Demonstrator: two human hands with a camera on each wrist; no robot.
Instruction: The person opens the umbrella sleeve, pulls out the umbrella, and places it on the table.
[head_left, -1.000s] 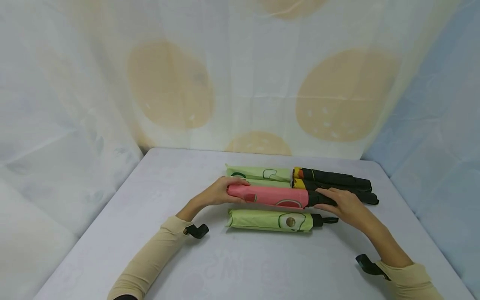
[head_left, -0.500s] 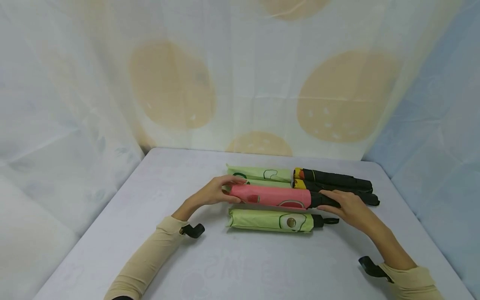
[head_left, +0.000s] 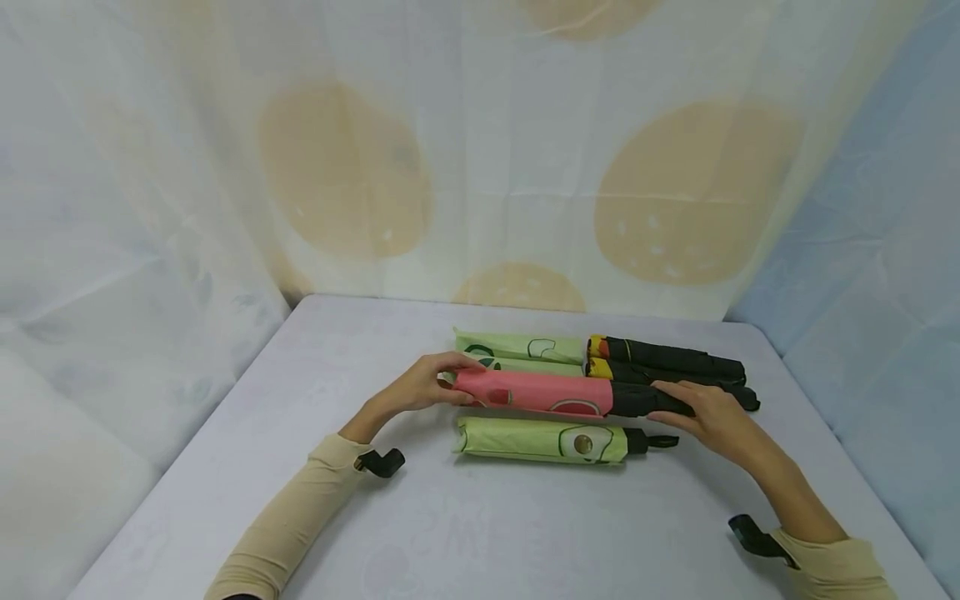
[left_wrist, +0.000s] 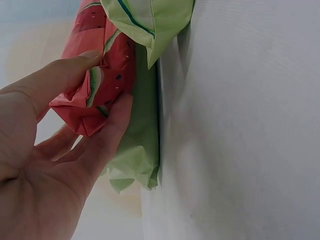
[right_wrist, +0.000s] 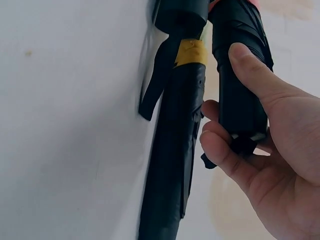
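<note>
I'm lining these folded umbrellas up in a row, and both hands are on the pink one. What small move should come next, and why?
Probably lower the pink umbrella flat into the gap between the near green umbrella and the far green ones. The left hand pinches its fabric tip and the right hand grips its black handle, and it seems to overlap the umbrellas behind.

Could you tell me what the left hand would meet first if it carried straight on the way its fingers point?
Probably the light green folded umbrella just behind the pink watermelon-print umbrella that the left hand holds; depth is unclear.
</note>
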